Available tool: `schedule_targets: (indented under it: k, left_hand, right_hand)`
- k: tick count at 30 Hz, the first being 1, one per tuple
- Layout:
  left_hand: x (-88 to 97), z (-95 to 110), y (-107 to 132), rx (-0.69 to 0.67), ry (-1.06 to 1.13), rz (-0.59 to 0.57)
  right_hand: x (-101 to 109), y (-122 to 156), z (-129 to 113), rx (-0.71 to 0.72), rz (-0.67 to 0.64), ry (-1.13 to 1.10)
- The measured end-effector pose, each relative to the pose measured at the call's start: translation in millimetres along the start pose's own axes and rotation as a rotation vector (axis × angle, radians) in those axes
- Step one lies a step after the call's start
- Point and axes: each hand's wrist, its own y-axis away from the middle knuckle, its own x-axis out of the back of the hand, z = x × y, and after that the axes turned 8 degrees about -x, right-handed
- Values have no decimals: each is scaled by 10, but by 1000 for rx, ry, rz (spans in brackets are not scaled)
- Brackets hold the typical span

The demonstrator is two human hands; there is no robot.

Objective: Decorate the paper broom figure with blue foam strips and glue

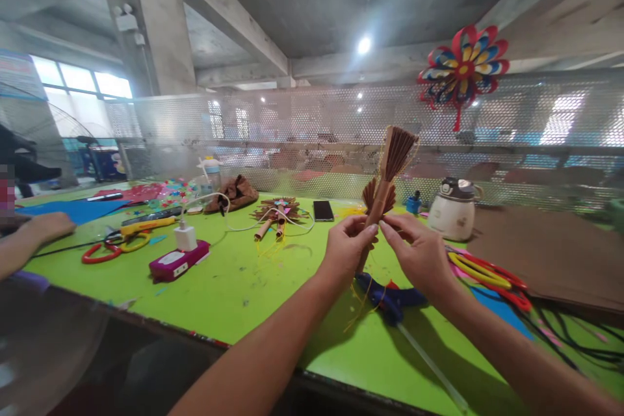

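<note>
Upright between my hands is a brown pleated paper figure [383, 195], with a folded fan at its top, smaller fans at its sides and thin yellow string hanging from it. My left hand [344, 250] is closed around its lower stem. My right hand [416, 253] pinches the same stem from the other side, thumb and fingertips close to the left thumb. Below them on the green table lies a blue glue gun [390, 299] with a clear glue stick [433, 367] pointing toward me. Part of the gun is hidden behind the figure and the hands.
Right: a white kettle-shaped bottle [452, 211], red-and-yellow scissors [492, 276], brown cardboard [556, 253]. Ahead: a phone [322, 211] and another brown paper piece [280, 209]. Left: a purple power strip [180, 261], scissors [104, 252], another person's hand [51, 226]. A mesh partition [312, 136] stands behind.
</note>
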Motion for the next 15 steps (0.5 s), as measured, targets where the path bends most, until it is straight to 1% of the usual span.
schedule_targets:
  k: [4, 9, 15]
  left_hand:
    - [0, -18, 5, -10, -16, -16]
    - [-31, 8, 27, -6, -27, -19]
    - [-52, 12, 33, -9, 22, 11]
  right_hand:
    - [5, 9, -26, -4, 1, 33]
    - [5, 32, -58, 9, 5, 78]
    - [-16, 77, -104, 57, -1, 163]
